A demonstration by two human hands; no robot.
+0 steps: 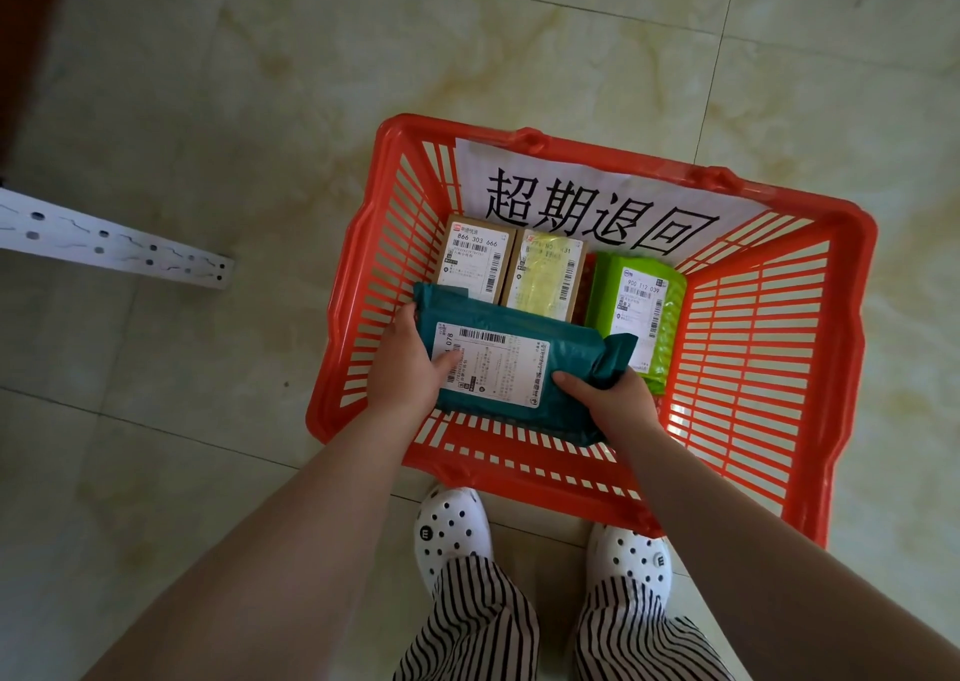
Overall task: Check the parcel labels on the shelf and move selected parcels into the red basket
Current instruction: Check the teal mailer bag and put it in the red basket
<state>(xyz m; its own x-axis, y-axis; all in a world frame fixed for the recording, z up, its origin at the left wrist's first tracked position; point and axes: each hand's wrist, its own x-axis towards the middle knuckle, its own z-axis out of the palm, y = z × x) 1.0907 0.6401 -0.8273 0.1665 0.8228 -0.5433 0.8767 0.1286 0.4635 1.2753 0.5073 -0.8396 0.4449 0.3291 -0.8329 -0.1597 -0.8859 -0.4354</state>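
Observation:
A red plastic basket (769,348) stands on the tiled floor in front of my feet, with a white paper sign (597,197) on its far wall. Inside lie two brown cardboard boxes (475,259) (545,278) and a green padded parcel (641,301), all label up. I hold a teal plastic mailer (524,337) over the near part of the basket, its white label facing me. My left hand (405,363) grips its left end with the thumb on the label. My right hand (608,397) grips its lower right corner.
A white perforated metal shelf leg (114,244) reaches in from the left edge onto the floor. A dark red surface (21,31) fills the top left corner. My white clogs (452,530) stand right against the basket's near wall.

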